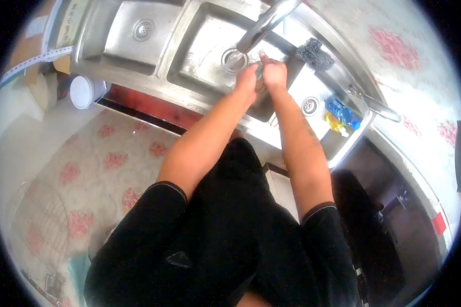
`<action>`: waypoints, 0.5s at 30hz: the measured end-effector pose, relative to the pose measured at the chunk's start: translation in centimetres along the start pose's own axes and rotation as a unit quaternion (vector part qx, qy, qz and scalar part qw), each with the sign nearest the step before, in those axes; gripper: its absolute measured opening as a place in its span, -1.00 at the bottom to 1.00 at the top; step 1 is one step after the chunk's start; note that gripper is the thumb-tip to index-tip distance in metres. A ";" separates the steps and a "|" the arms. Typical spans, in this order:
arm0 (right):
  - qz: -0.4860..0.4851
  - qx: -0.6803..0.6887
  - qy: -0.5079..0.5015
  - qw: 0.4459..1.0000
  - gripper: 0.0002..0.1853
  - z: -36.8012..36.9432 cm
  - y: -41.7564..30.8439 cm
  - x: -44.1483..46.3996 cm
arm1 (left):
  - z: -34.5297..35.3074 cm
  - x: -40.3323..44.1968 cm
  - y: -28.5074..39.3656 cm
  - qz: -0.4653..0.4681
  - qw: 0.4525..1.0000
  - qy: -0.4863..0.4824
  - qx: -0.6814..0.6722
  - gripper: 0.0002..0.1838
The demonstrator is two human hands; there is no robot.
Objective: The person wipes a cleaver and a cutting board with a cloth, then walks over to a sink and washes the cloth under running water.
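My left hand [247, 80] and my right hand [274, 74] are close together over the middle basin [185, 60] of a steel sink, just below the tap [265, 29]. Between them is a small dark greenish-brown object [260, 81], mostly covered by my fingers; its kind cannot be made out. The fingers of both hands are curled in around it. Water runs from the spout beside my left hand, near the drain [235, 60]. A dark steel-wool scourer [315, 55] lies on the sink's back ledge, to the right of my right hand.
To the left is another basin [130, 33]. A small right-hand basin holds a blue bottle [341, 112] and a yellow bottle [335, 123]; a second tap [376, 104] stands behind them. A white bucket [83, 92] sits below the sink's left end, near cardboard boxes [33, 41].
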State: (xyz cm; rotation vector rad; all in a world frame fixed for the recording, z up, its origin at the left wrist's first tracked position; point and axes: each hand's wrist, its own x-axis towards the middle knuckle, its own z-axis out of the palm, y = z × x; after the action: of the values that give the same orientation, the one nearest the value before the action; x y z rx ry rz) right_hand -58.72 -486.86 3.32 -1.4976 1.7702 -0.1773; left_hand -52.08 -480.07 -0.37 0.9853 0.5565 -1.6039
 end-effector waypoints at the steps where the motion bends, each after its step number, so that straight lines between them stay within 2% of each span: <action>1: -0.001 -0.004 -0.048 0.999 -0.43 0.7 1.6 1.3 | 0.0 -1.1 0.2 0.042 0.999 0.011 0.030 -0.69; 2: -0.003 -0.008 -0.096 0.995 -0.40 1.2 2.4 2.3 | -0.1 -2.2 0.6 0.084 0.994 0.021 0.061 -0.67; 3: 0.043 -0.031 -0.127 0.991 -0.46 1.5 2.5 2.9 | -0.4 -3.5 1.8 0.059 0.997 0.027 0.038 -0.59; 4: 0.041 -0.030 -0.128 0.990 -0.46 2.0 2.6 2.6 | -1.2 -3.9 2.8 0.062 0.997 0.028 0.038 -0.59; 5: 0.139 0.162 -0.176 0.961 -0.48 2.9 2.8 1.8 | -2.0 -4.3 3.9 0.097 0.993 0.044 0.060 -0.58; 6: 0.232 0.345 -0.217 0.883 -0.48 3.6 2.7 0.6 | -3.0 -4.8 4.9 0.130 0.986 0.061 0.083 -0.56; 7: 0.231 0.361 -0.288 0.856 -0.50 2.8 0.9 -1.0 | -4.6 -4.3 5.9 0.147 0.978 0.075 0.130 -0.45; 8: 0.231 0.365 -0.287 0.855 -0.50 3.0 -0.2 -2.2 | -6.5 -3.2 7.0 0.164 0.967 0.087 0.176 -0.33; 10: 0.242 0.391 -0.343 0.819 -0.54 4.1 -1.5 -3.5 | -8.8 -2.5 9.6 0.172 0.923 0.153 0.309 -0.35; 11: 0.241 0.395 -0.342 0.817 -0.54 5.0 -1.5 -3.6 | -9.4 -2.8 11.0 0.168 0.923 0.143 0.316 -0.36; 13: 0.199 0.500 -0.335 0.773 -0.54 7.2 -1.1 -3.6 | -10.4 -3.5 13.0 0.163 0.921 0.134 0.327 -0.38; 15: 0.186 0.508 -0.335 0.772 -0.52 8.3 -1.6 -3.5 | -10.8 -4.1 14.5 0.171 0.907 0.188 0.336 -0.41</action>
State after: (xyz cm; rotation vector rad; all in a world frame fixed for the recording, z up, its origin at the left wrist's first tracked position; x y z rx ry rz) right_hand -52.25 -481.18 0.24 -0.3118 1.0105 -0.2875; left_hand -34.82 -473.20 -0.75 1.8249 0.0465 -1.2970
